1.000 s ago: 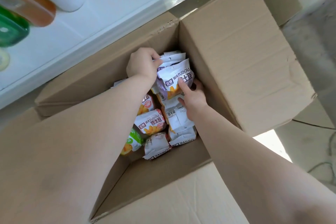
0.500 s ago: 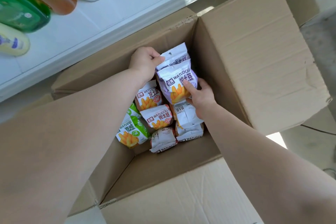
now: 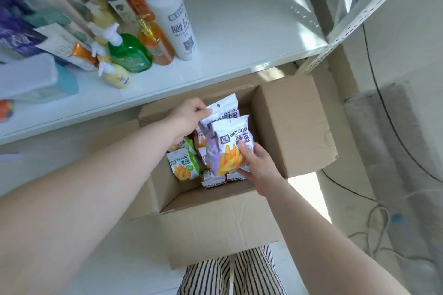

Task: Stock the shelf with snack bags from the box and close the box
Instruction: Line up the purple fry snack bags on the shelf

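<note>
Over the open cardboard box point(image 3: 294, 127), two purple snack bags lifted clear of the pile: front bag point(image 3: 230, 146) pinched low down by the right hand point(image 3: 257, 166), thumb across the printed face and fingers curled behind; rear bag point(image 3: 224, 110) pinched at its top edge by the left hand point(image 3: 189, 117), thumb and forefinger closed near the hang hole. Probably held that way to carry a pair in one trip, each hand steadying its own bag so neither slides off the other. Below, between the forearms, green bag point(image 3: 183, 166) and several more packets lying loose in the box, so stocking far from finished by the look of it. Box flaps standing open, right flap upright, likely kept out of the way until emptying is done. Just beyond the box, white shelf point(image 3: 251, 38), bare at right, with a white bottle point(image 3: 176, 21), orange bottle point(image 3: 155, 43) and green bottle point(image 3: 129, 52) crowded at left. Hidden: right fingers behind the front bag, most of the rear bag's print, and the box bottom under the packets. Far left of the shelf blurred; packaging there unreadable. Exact count of remaining bags impossible to tell.
</note>
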A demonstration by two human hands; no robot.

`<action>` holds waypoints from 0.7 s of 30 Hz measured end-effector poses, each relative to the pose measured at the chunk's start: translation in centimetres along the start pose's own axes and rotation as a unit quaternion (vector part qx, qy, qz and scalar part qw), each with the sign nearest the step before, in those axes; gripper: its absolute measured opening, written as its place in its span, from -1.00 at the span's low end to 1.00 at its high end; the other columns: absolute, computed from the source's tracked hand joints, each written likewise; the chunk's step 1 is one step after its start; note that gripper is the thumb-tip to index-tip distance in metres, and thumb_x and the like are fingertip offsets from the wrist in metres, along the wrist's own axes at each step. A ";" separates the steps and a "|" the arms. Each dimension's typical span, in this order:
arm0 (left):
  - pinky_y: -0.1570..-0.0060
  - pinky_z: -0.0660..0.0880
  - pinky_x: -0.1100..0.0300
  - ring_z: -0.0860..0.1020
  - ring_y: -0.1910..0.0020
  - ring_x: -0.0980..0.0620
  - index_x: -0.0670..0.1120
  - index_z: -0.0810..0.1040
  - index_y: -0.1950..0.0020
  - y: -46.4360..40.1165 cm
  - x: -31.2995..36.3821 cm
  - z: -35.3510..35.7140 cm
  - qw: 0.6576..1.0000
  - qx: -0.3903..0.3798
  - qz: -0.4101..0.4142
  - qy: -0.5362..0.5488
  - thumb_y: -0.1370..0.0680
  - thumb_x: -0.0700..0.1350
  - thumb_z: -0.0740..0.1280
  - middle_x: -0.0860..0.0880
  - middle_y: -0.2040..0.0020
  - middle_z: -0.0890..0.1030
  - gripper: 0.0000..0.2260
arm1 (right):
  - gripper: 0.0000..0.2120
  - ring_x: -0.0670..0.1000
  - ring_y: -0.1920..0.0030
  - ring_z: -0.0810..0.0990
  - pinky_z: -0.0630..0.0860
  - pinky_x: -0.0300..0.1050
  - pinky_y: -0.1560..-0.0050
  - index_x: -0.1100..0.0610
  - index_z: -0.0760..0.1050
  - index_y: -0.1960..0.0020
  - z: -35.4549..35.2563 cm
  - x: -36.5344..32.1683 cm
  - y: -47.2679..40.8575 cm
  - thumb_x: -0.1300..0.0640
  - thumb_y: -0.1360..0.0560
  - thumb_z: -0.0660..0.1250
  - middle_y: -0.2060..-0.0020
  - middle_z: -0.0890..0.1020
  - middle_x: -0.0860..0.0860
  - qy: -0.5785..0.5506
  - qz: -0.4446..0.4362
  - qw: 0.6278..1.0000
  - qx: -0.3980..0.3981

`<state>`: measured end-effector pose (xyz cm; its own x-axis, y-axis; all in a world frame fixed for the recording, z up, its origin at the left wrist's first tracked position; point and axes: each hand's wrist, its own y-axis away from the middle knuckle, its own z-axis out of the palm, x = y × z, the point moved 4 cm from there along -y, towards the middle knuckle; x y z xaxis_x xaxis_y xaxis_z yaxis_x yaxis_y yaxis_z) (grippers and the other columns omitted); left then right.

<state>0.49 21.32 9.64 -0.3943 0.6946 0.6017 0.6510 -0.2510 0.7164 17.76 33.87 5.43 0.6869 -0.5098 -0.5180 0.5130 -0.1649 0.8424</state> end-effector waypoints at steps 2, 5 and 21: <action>-0.03 0.43 0.03 0.43 0.09 -0.06 -0.02 0.38 0.24 4.9 2.4 -1.7 1.000 -0.004 0.001 0.030 -0.60 -0.14 0.28 -0.05 0.19 0.44 -0.79 | -0.73 -0.11 0.12 0.64 0.58 -0.01 -0.04 0.07 0.50 -0.10 0.9 -1.8 4.6 -0.09 -0.54 0.36 0.06 0.67 -0.07 -0.003 -0.002 1.000 0.002; 0.12 0.42 0.13 0.40 0.16 0.00 -0.02 0.35 0.22 11.7 4.8 -4.0 0.998 -0.002 0.006 0.059 -0.62 -0.16 0.23 -0.03 0.20 0.41 -0.79 | -0.71 -0.01 0.07 0.61 0.58 0.07 -0.06 0.08 0.47 -0.05 1.5 -3.3 10.8 -0.13 -0.53 0.36 0.06 0.64 -0.01 -0.009 -0.022 0.999 0.032; 0.19 0.50 0.14 0.49 0.25 0.00 -0.08 0.35 0.22 38.0 2.0 -12.4 0.972 0.175 0.072 0.139 -0.63 -0.18 0.20 -0.05 0.25 0.51 -0.78 | -0.57 0.05 -0.07 0.69 0.57 0.08 -0.18 0.06 0.56 -0.22 3.2 -5.4 34.8 -0.13 -0.43 0.40 -0.06 0.71 0.03 0.091 -0.079 0.984 -0.134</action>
<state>16.39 4.84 42.45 -0.4112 0.4489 0.7934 0.8740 -0.0533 0.4831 30.21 28.15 37.99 0.6559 -0.3321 -0.6779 0.7215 0.0116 0.6923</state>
